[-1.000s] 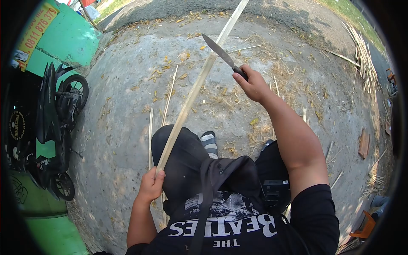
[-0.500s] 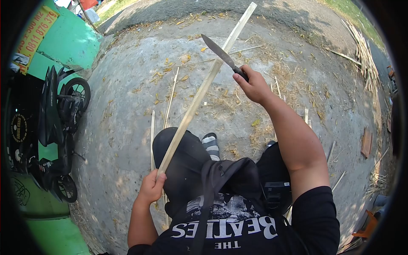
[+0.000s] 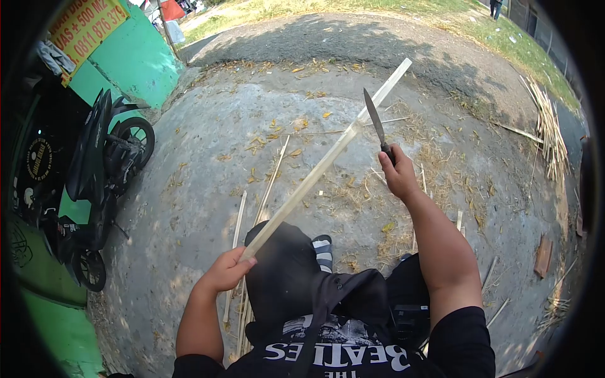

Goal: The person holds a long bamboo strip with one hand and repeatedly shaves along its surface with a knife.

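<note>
A long pale wooden strip (image 3: 315, 174) slants up and to the right from my left hand (image 3: 228, 269), whose fingers are closed round its lower end. The strip passes over my left knee and has a node near its upper part. My right hand (image 3: 399, 171) grips the dark handle of a knife (image 3: 374, 120). The blade points up and slightly left, close to the strip's upper part; whether they touch I cannot tell.
Thin strips (image 3: 271, 183) lie on the concrete beside my left leg. A motorcycle (image 3: 104, 170) stands at the left by a green wall (image 3: 142, 60). A bundle of strips (image 3: 549, 129) and a brown block (image 3: 542, 256) lie at the right. Far off, a person (image 3: 496, 7) is partly visible.
The view has tilted upward. The knife has turned more upright, and the strip leans further to the right. Both hands keep their hold.
</note>
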A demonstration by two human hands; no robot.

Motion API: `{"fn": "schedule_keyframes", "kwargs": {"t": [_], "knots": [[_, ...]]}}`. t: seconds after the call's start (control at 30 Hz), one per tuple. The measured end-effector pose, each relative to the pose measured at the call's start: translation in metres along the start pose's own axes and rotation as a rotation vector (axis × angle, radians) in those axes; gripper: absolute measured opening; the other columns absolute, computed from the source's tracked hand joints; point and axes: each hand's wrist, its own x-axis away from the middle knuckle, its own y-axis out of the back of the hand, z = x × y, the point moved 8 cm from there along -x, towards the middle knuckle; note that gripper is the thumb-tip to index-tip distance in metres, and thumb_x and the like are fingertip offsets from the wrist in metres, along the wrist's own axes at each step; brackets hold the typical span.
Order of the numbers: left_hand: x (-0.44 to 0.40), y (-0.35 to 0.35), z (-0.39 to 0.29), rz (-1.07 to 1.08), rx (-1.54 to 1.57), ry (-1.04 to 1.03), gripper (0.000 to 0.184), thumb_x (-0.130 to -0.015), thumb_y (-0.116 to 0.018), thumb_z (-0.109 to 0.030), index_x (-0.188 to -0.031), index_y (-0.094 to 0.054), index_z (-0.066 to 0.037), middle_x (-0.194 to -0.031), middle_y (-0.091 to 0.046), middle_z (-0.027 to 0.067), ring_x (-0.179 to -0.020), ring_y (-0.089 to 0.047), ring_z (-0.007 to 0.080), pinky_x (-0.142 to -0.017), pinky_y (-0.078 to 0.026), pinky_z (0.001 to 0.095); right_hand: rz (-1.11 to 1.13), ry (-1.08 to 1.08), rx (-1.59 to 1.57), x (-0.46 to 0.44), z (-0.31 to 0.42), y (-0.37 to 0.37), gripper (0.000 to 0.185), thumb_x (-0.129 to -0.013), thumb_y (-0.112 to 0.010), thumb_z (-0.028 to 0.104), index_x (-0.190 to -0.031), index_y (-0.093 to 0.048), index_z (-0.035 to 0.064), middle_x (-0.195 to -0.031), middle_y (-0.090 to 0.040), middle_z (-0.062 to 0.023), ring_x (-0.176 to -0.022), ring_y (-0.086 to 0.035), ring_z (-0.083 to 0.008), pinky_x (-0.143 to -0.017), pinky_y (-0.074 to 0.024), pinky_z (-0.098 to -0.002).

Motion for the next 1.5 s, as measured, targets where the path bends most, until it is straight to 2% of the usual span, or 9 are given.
{"fn": "schedule_keyframes", "kwargs": {"t": [0.17, 0.33, 0.67, 0.83, 0.93, 1.03, 1.13, 1.27, 1.5], "knots": [[-0.033, 0.009, -0.056, -0.078, 0.052, -0.081, 0.016, -0.103, -0.051, -0.017, -0.109, -0.06, -0.006, -0.072, -0.045, -0.0052, -0.058, -0.04, 0.0051, -0.053, -0.034, 0.0231, 0.031, 0.023, 0.065, 0.001, 0.006, -0.003, 0.036, -0.103, -0.062, 0.039, -0.1, -0.056, 0.0039, -0.071, -0.06, -0.0131, -0.065, -0.057, -0.0262, -0.063, -0.0446, -0.0401], [-0.065, 0.011, -0.115, -0.076, 0.341, -0.205, 0.027, -0.106, -0.042, -0.026, -0.114, -0.056, -0.004, -0.069, -0.041, -0.0033, -0.053, -0.035, 0.0063, -0.051, -0.034, 0.024, 0.092, 0.051, 0.074, 0.004, 0.015, -0.016, 0.032, -0.103, -0.063, 0.035, -0.1, -0.056, 0.0036, -0.072, -0.061, -0.0153, -0.066, -0.058, -0.0323, -0.064, -0.0446, -0.0432], [-0.092, 0.012, -0.194, 0.023, 0.585, -0.453, 0.039, -0.11, -0.034, -0.035, -0.117, -0.054, -0.002, -0.068, -0.04, -0.0015, -0.05, -0.035, 0.007, -0.049, -0.037, 0.0249, 0.113, 0.036, 0.068, 0.005, 0.015, -0.016, 0.031, -0.103, -0.062, 0.035, -0.103, -0.057, 0.0043, -0.071, -0.059, -0.0146, -0.065, -0.058, -0.0292, -0.064, -0.0447, -0.0414], [-0.095, -0.002, -0.191, 0.078, 0.62, -0.428, 0.04, -0.111, -0.033, -0.036, -0.118, -0.054, -0.002, -0.069, -0.041, -0.0014, -0.05, -0.036, 0.007, -0.049, -0.037, 0.0246, 0.109, 0.049, 0.007, 0.004, 0.019, -0.017, 0.034, -0.104, -0.062, 0.037, -0.104, -0.058, 0.0038, -0.073, -0.062, -0.0105, -0.068, -0.06, -0.0208, -0.064, -0.0461, -0.0373], [-0.091, -0.011, -0.174, 0.065, 0.533, -0.363, 0.038, -0.11, -0.034, -0.034, -0.118, -0.054, -0.002, -0.069, -0.041, -0.0013, -0.051, -0.036, 0.0069, -0.049, -0.037, 0.0242, 0.055, -0.056, -0.29, 0.002, 0.015, -0.022, 0.036, -0.103, -0.064, 0.04, -0.103, -0.058, 0.0035, -0.076, -0.065, -0.0063, -0.07, -0.059, -0.0144, -0.066, -0.0475, -0.0332], [-0.078, -0.022, -0.147, 0.049, 0.436, -0.24, 0.035, -0.109, -0.037, -0.032, -0.118, -0.053, -0.002, -0.07, -0.042, -0.0015, -0.052, -0.038, 0.007, -0.05, -0.037, 0.0238, 0.049, -0.058, -0.434, 0.005, 0.036, -0.026, 0.037, -0.102, -0.067, 0.04, -0.101, -0.059, 0.0037, -0.08, -0.066, -0.0036, -0.073, -0.06, -0.0113, -0.068, -0.0489, -0.0311], [-0.064, -0.036, -0.124, 0.092, 0.367, -0.138, 0.033, -0.108, -0.038, -0.03, -0.117, -0.054, -0.003, -0.07, -0.043, -0.0014, -0.053, -0.039, 0.007, -0.05, -0.037, 0.0236, 0.058, 0.021, -0.26, 0.007, 0.06, -0.032, 0.036, -0.1, -0.071, 0.038, -0.102, -0.062, 0.0032, -0.083, -0.068, -0.0037, -0.075, -0.06, -0.0101, -0.069, -0.0495, -0.0303], [-0.052, -0.058, -0.1, 0.161, 0.275, -0.076, 0.031, -0.108, -0.039, -0.028, -0.116, -0.055, -0.002, -0.071, -0.045, -0.0016, -0.055, -0.04, 0.0067, -0.05, -0.037, 0.0235, 0.072, 0.043, -0.417, 0.018, 0.083, -0.047, 0.03, -0.098, -0.074, 0.03, -0.106, -0.065, 0.0024, -0.088, -0.07, -0.0045, -0.076, -0.06, -0.0097, -0.07, -0.0491, -0.0293], [-0.041, -0.074, -0.088, 0.186, -0.05, -0.037, 0.029, -0.105, -0.057, -0.024, -0.124, -0.055, -0.002, -0.079, -0.056, 0.0004, -0.062, -0.05, 0.0075, -0.055, -0.043, 0.0242, 0.102, -0.128, -0.488, 0.021, 0.065, -0.052, 0.03, -0.094, -0.08, 0.025, -0.1, -0.058, 0.0053, -0.084, -0.055, 0.0017, -0.073, -0.052, -0.0067, -0.064, -0.0441, -0.0262]]}}
